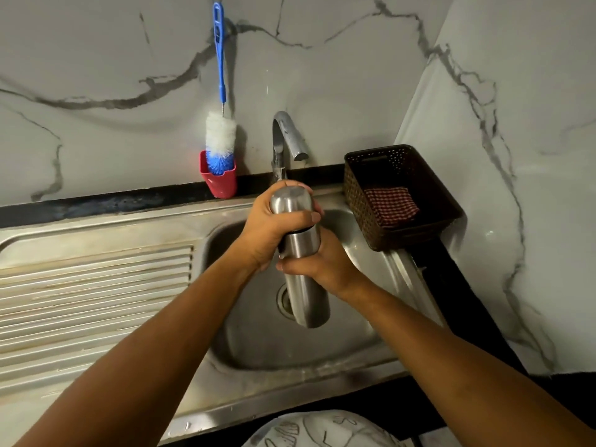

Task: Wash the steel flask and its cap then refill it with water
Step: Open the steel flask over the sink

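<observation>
**Head view: flask and cap held in 2 hands over the basin**

The head view shows the steel flask held in the air above the bowl of the sink. It is tilted, with its base nearer the person and over the drain, and its top pointing far, toward the tap. The cap sits on the flask. The left hand wraps it, fingers curled over the far side and the thumb lying across the front. The right hand grips the body just below the cap, fingers curled round it. No water can be seen coming from the tap.

This looks like the unscrewing step, so washing has probably not begun.

Risks from here:
- The smooth steel body could turn or slip in the right hand if the cap is tight, and the flask would drop into the basin.
- Once loose, the cap could fall from the left hand into the bowl near the drain.
- With the flask tilted, any leftover liquid could spill as the cap comes off, though the basin lies below.

On the far left a bottle brush hangs on the wall, its head in a red cup. On the right stands a basket with a checked cloth inside.
</observation>
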